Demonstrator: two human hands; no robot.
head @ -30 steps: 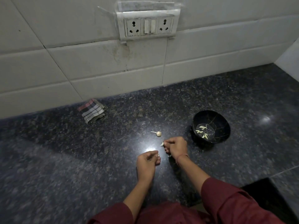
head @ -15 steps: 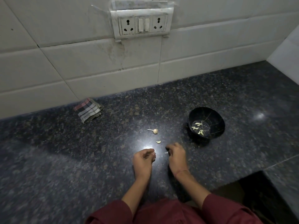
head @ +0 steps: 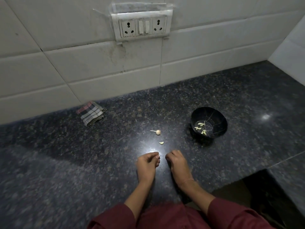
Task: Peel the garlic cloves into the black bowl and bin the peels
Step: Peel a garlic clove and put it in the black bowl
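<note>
Both your hands sit curled near the front edge of the counter (head: 66, 162), close together, not touching. Left hand (head: 146, 164) pinches something pale at its fingertips; whether the right hand (head: 177, 162) holds anything you cannot tell.

One loose clove (head: 161, 142) lies just beyond them, the garlic head (head: 158, 132) farther back, mid-counter.

The black bowl (head: 221, 120) toward the right edge holds several peeled cloves.

Risks:
- Small cloves slip from pinched fingers and vanish on the dark speckled stone.
- Peels scatter unnoticed.
- No bin clearly visible.

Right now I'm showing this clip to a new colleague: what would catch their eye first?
Two hands, left hand and right hand, curled close together on the dark counter. Beyond them lie a loose clove and a garlic stub. The black bowl with peeled cloves sits right.
</note>
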